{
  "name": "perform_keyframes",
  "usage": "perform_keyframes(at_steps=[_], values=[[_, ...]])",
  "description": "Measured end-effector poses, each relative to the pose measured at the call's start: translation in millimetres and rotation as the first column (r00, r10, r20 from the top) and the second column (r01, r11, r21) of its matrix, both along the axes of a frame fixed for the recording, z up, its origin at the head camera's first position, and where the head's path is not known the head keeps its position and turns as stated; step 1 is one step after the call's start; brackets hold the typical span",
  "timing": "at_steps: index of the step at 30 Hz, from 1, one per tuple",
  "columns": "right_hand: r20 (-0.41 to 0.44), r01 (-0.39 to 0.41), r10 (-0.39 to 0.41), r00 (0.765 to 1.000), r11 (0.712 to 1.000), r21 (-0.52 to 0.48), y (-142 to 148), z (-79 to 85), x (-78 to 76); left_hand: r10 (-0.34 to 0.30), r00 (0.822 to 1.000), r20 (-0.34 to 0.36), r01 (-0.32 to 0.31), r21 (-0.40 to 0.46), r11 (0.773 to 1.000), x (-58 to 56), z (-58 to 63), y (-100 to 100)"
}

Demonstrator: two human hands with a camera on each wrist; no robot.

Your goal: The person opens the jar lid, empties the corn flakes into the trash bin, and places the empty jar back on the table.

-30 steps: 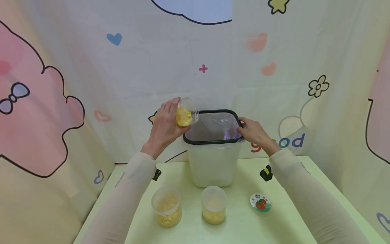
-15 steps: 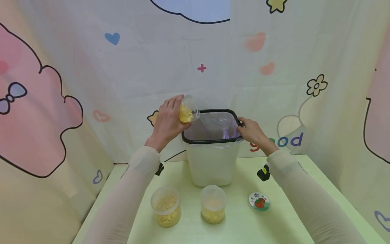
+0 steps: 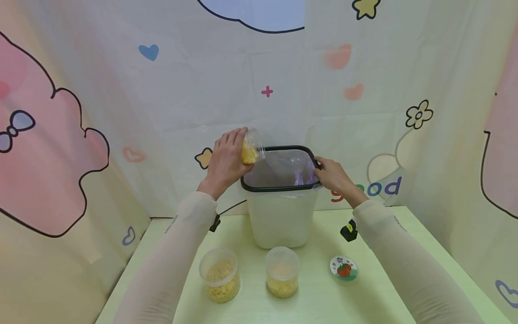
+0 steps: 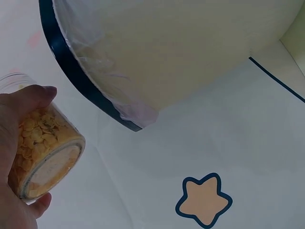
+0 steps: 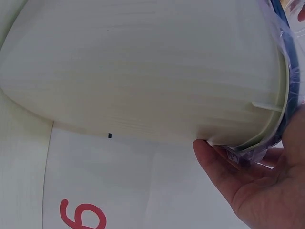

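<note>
My left hand [image 3: 227,158] grips a clear plastic jar [image 4: 51,155] of yellow flakes, tilted with its mouth toward the trash can. It hangs over the left side of the black rim [image 3: 279,188]. The thumb and fingers wrap round the jar's side in the left wrist view. My right hand [image 3: 333,174] holds the right edge of the white trash can [image 3: 281,218], fingers curled over rim and liner. A thin, purplish plastic bag [image 5: 290,45] lines the can and folds over its edge. Whether flakes are falling cannot be made out.
Two clear tubs with yellow flakes stand on the table in front of the can, a left tub [image 3: 220,279] and a middle tub [image 3: 282,274]. A round lid [image 3: 343,268] with a tomato picture lies to their right. A printed curtain [image 3: 226,81] hangs behind.
The left hand has shifted slightly right with the jar, turning it so its mouth faces the can more. The right hand stays on the rim.
</note>
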State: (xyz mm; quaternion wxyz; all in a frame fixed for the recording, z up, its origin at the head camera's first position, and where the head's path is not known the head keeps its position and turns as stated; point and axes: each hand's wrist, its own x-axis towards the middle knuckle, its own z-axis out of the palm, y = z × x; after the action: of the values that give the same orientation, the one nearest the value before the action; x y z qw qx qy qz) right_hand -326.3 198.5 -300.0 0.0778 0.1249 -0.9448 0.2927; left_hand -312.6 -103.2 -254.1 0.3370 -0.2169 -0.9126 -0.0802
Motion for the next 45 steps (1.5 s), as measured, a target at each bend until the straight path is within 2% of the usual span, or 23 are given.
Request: perform_keyframes(at_steps=[17,29,45], values=[[0.020,0.006,-0.005,1.000,1.000,-0.006,0.6,-2.5,-2.7,0.013,1.000,0.000,-0.013,-0.141,0.990,-1.6,-2.5,4.6],[0.008,0.018,-0.018,1.000,1.000,0.000,0.1,-3.3,-4.2,-0.010,0.999,-0.046,0.001,-0.189,0.982,-3.1,-3.3,6.5],[-0.001,0.018,-0.018,1.000,1.000,0.003,0.5,-3.1,-3.9,-0.015,0.998,-0.065,0.000,-0.234,0.972,-3.9,-2.8,8.2]])
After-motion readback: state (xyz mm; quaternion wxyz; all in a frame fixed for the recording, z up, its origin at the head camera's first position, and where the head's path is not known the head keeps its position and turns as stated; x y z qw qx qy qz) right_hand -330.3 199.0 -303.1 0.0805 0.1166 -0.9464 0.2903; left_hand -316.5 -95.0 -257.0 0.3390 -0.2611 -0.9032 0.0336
